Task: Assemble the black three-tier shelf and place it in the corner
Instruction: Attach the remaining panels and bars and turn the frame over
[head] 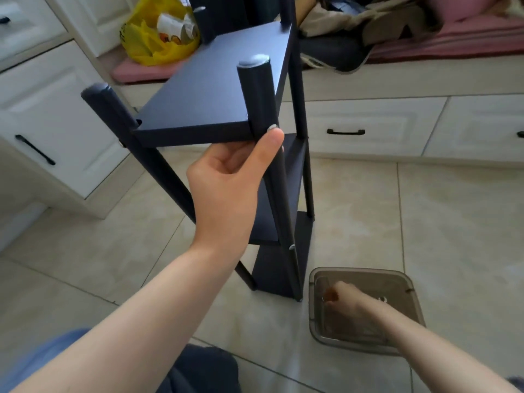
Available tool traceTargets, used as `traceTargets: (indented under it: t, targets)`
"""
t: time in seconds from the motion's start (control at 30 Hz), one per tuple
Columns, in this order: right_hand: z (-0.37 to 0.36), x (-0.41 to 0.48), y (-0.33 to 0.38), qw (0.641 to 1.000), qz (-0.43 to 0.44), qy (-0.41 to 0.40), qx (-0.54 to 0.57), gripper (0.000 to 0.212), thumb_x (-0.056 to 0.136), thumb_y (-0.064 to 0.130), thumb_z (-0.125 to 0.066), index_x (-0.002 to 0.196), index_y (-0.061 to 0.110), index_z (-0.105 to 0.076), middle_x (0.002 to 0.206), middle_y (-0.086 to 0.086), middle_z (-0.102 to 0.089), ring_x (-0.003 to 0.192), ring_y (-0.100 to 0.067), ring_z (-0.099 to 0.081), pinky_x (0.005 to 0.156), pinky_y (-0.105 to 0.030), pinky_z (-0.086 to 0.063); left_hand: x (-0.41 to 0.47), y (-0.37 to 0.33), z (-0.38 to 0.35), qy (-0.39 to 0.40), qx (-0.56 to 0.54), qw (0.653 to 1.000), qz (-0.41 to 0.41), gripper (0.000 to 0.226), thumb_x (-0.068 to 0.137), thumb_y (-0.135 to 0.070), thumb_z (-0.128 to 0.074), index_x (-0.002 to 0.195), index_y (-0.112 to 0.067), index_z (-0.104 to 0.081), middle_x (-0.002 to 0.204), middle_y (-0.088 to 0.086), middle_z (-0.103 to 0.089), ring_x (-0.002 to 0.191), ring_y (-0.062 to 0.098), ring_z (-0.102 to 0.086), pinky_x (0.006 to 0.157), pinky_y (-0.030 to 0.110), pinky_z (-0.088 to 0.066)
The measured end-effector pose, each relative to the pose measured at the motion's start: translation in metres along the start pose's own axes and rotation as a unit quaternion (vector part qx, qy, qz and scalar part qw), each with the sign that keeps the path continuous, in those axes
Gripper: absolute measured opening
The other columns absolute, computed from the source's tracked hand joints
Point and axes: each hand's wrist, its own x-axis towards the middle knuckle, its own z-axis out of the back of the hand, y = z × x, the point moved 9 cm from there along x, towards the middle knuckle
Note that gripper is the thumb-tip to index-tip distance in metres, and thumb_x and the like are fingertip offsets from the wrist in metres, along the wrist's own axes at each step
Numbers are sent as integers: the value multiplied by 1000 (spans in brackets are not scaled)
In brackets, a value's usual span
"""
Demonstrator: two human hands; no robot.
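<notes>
The black three-tier shelf (215, 92) stands on the tiled floor, tilted toward me, with its three boards fixed between round black poles. My left hand (229, 182) grips the near right pole just under the top board, thumb pressed on the pole. My right hand (348, 302) reaches down into a smoky translucent plastic box (397, 282) on the floor to the right of the shelf's foot. It is blurred, and its fingertips seem to pinch a small brown item; I cannot tell what it is.
White cabinets with black handles (35, 150) line the left side, and white drawers (346, 132) run along the back. A yellow plastic bag (147, 38) lies on a pink cushion behind the shelf. Clothes and bags are piled on the pink-cushioned bench at the back right.
</notes>
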Motion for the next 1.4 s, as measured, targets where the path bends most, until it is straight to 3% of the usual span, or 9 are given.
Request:
traceTargets:
  t: [0.17, 0.57, 0.87, 1.0, 1.1, 1.23, 1.4]
  targets:
    - [-22, 20, -2, 999, 24, -8, -22, 26, 100, 21, -47, 123, 11, -55, 126, -13, -63, 112, -29, -62, 84, -30, -47, 0, 0, -1, -8, 25, 1000, -3, 36, 79, -38, -75, 100, -9, -74, 93, 2, -79, 93, 16, -76, 86, 28, -60]
    - [-38, 38, -13, 997, 53, -33, -55, 44, 101, 20, -42, 144, 17, -40, 136, -13, -56, 119, -29, -58, 92, -32, -46, 1, -1, -6, 1, 31, 999, -19, 27, 79, -38, -75, 93, -15, -75, 92, 5, -79, 93, 21, -76, 87, 32, -60]
    - [-42, 43, -16, 992, 64, -51, -98, 38, 104, 27, -29, 137, 14, -45, 139, -14, -51, 118, -35, -57, 96, -38, -47, 0, -3, -9, 12, 25, 999, -27, 26, 82, -33, -72, 98, -13, -73, 94, 5, -79, 94, 21, -76, 87, 31, -60]
    - [-43, 43, -13, 989, 81, -54, -114, 36, 105, 24, -30, 136, 12, -44, 139, -16, -50, 118, -36, -56, 98, -41, -47, 0, -3, -10, 8, 33, 999, -28, 24, 81, -35, -73, 94, -15, -73, 93, 4, -79, 94, 21, -76, 88, 34, -60]
    - [-40, 45, -14, 986, 87, -93, -109, 41, 106, 32, -33, 139, 12, -48, 135, -17, -54, 119, -38, -55, 99, -44, -44, 1, -4, -10, 8, 37, 999, -29, 22, 80, -36, -73, 93, -17, -74, 93, 4, -79, 94, 21, -76, 89, 36, -60]
    - [-40, 46, -30, 996, 45, -81, -20, 34, 105, 29, -34, 132, 18, -50, 133, -13, -57, 114, -35, -58, 93, -38, -46, 2, -4, -10, 12, 35, 999, -33, 20, 80, -35, -72, 91, -19, -74, 92, 4, -79, 94, 22, -76, 88, 34, -60]
    - [-31, 37, -65, 994, 16, -81, -66, 27, 101, 24, -43, 126, 16, -50, 132, -9, -52, 112, -29, -59, 85, -32, -46, 3, 0, -11, 17, 32, 999, -37, 20, 82, -35, -71, 91, -17, -74, 90, 3, -79, 92, 20, -76, 85, 28, -59]
